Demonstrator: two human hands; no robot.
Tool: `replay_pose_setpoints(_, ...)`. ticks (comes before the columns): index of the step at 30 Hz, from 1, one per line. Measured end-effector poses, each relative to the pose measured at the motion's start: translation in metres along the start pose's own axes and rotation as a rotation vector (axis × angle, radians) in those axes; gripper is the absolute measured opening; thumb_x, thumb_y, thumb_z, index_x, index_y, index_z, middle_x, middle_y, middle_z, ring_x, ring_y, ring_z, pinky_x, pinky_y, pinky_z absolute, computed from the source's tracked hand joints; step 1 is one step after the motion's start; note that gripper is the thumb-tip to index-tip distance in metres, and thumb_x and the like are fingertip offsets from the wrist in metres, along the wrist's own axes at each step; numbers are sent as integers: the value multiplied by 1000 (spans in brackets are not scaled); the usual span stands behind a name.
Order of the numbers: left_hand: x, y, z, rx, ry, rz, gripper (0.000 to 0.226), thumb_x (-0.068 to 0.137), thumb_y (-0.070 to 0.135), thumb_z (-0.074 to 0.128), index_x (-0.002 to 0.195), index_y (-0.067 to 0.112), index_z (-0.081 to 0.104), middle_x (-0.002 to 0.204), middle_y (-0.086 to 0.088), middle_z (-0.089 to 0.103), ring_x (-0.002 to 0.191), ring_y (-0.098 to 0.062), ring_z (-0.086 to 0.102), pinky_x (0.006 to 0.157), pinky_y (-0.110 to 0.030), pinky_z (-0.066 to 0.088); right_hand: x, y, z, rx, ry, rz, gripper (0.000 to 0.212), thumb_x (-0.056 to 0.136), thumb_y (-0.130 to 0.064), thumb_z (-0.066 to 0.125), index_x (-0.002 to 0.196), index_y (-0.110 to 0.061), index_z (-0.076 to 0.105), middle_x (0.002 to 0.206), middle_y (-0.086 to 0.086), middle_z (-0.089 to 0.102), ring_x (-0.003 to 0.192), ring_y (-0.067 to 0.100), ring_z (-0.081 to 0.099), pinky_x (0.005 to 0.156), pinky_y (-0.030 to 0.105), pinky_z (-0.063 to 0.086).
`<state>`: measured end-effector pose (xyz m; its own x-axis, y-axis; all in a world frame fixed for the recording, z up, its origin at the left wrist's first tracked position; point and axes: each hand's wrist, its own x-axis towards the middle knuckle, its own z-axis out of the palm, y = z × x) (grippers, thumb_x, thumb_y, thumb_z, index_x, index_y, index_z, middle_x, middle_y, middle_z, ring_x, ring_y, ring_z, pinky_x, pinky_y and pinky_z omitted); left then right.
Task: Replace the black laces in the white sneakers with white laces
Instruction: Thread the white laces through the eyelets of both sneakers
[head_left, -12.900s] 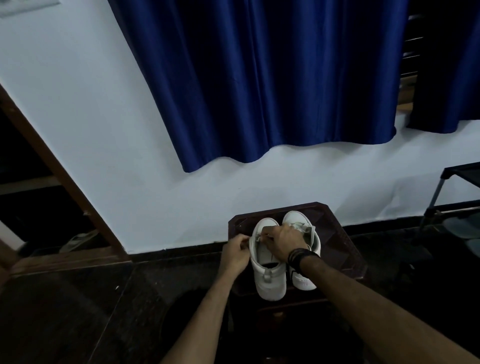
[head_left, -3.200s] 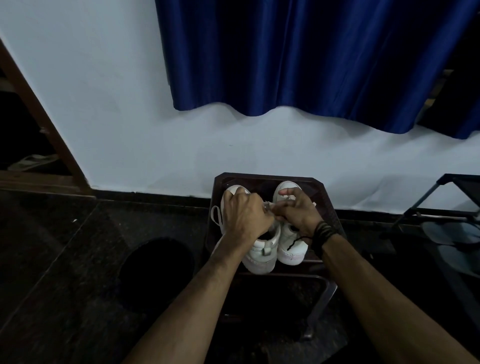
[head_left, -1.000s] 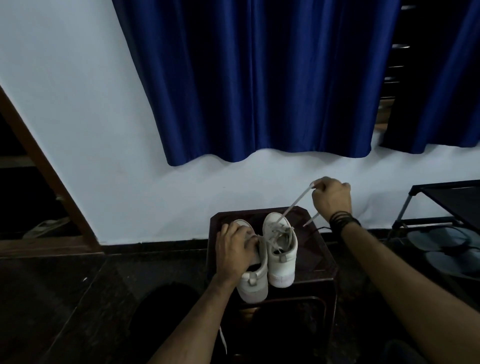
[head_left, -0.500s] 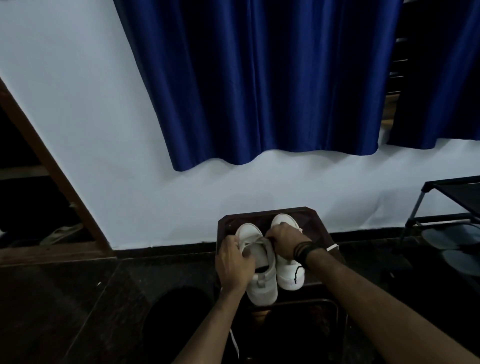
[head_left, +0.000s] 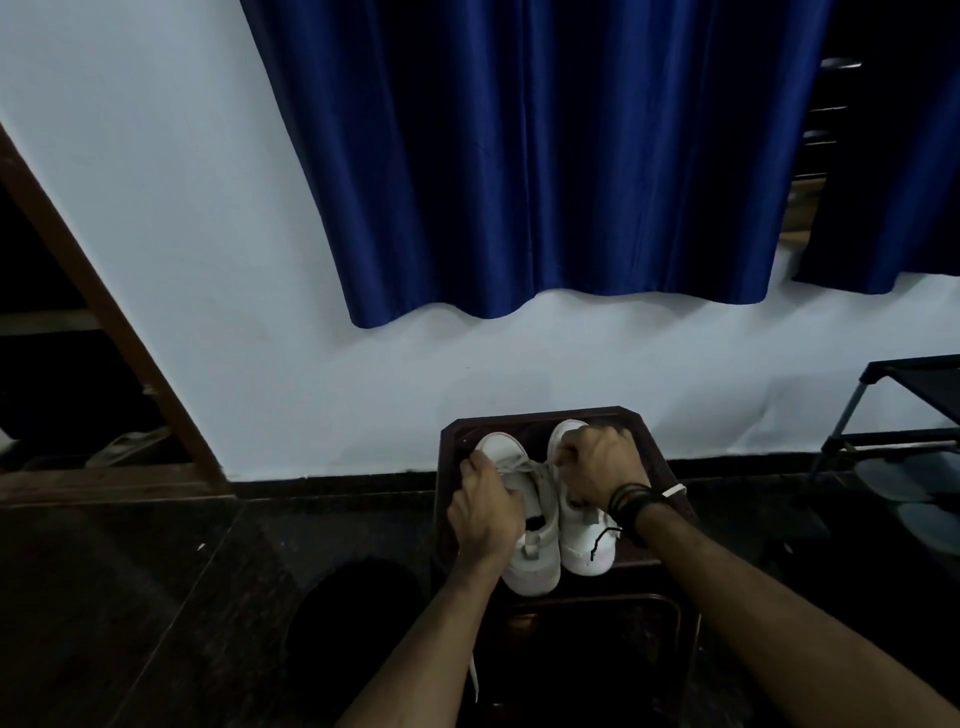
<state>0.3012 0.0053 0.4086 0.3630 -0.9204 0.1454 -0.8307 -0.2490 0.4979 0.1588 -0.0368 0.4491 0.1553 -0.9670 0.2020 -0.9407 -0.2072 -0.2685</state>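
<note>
Two white sneakers stand side by side, toes to the wall, on a dark stool (head_left: 652, 454). My left hand (head_left: 485, 512) lies over the left sneaker (head_left: 532, 564) and pinches a white lace (head_left: 522, 466) at its left side. My right hand (head_left: 600, 465) covers the front of the right sneaker (head_left: 584, 548) and pinches the other stretch of that lace. The lace runs taut between both hands across the left sneaker. A black lace end (head_left: 602, 538) curls over the right sneaker's heel. Another white lace end (head_left: 474, 675) hangs below the stool's front left.
A white wall with a blue curtain (head_left: 545, 156) rises behind the stool. A black shoe rack (head_left: 904, 415) with footwear stands at the right. A wooden door frame (head_left: 104, 322) and a sandal (head_left: 127, 447) are at the left. The floor is dark stone.
A second ago my right hand was raised to the right pulling a white lace up; it has come back down to the sneakers. Both hands now hold the lace across the left sneaker.
</note>
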Motion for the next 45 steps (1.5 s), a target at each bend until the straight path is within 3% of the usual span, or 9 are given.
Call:
replay_pose_setpoints(6, 1, 4, -3, 2, -68, 13, 49, 92, 11, 53, 139, 8, 37, 136, -10, 48, 113, -37, 60, 83, -44, 49, -1, 6, -7, 39, -11, 114, 25, 83, -27, 51, 90, -24, 75, 98, -1, 72, 102, 24, 63, 95, 37, 40)
replay_pose_setpoints(9, 2, 3, -5, -9, -77, 46, 52, 92, 9, 52, 141, 7, 35, 137, -11, 48, 114, -38, 59, 85, -44, 49, 1, 12, -20, 318, -135, 175, 18, 87, -29, 60, 83, -24, 77, 95, 3, 73, 94, 23, 67, 87, 31, 50)
replay_pose_setpoints(12, 8, -3, -7, -5, -94, 91, 53, 90, 8, 50, 141, 5, 36, 137, -13, 48, 114, -41, 58, 86, -45, 48, 6, 24, -42, 655, -169, 248, 30, 89, -35, 67, 63, -22, 74, 73, -5, 69, 68, 15, 60, 68, 25, 47)
replay_pose_setpoints(14, 13, -10, -8, -33, -74, 103, 47, 88, 9, 50, 134, 5, 43, 131, -14, 53, 111, -40, 59, 86, -46, 52, 9, 36, -52, 781, -164, 277, 30, 86, -39, 68, 63, -20, 75, 64, -11, 66, 63, 14, 55, 64, 26, 43)
replay_pose_setpoints(17, 14, -17, -9, -195, -37, 71, 29, 84, 11, 55, 113, 13, 56, 118, -9, 61, 104, -34, 62, 83, -42, 53, 5, 44, -62, 855, -156, 291, 32, 89, -40, 65, 71, -15, 76, 71, -4, 70, 64, 11, 57, 64, 24, 44)
replay_pose_setpoints(20, 7, -20, -14, -266, 43, 50, 14, 85, 20, 64, 98, 20, 60, 101, -1, 66, 94, -26, 64, 71, -32, 48, -3, 39, -67, 1076, -192, 317, 31, 99, -24, 56, 78, -6, 69, 58, -1, 61, 38, 1, 45, 39, 13, 33)
replay_pose_setpoints(25, 1, -29, -12, 58, 293, 91, 15, 77, 39, 73, 78, 24, 69, 91, 4, 61, 95, -21, 58, 85, -40, 35, -5, 27, -70, 1327, -194, 316, 24, 101, -17, 52, 85, -7, 67, 58, -3, 44, 45, 6, 35, 40, 14, 25)
replay_pose_setpoints(35, 6, -26, -13, 123, 285, 69, 14, 83, 37, 70, 81, 23, 73, 89, 6, 64, 92, -17, 60, 87, -38, 26, 0, 30, -107, 1388, -144, 130, 20, 101, -23, 50, 100, -16, 69, 66, -6, 49, 44, 7, 34, 36, 15, 19)
replay_pose_setpoints(45, 0, -26, -21, -165, 244, -60, 24, 82, 42, 74, 71, 23, 67, 81, 6, 60, 82, -25, 64, 81, -41, 47, -9, 9, -83, 1437, -243, 135, 15, 102, -17, 50, 106, -14, 64, 64, -1, 49, 44, 7, 37, 35, 15, 20)
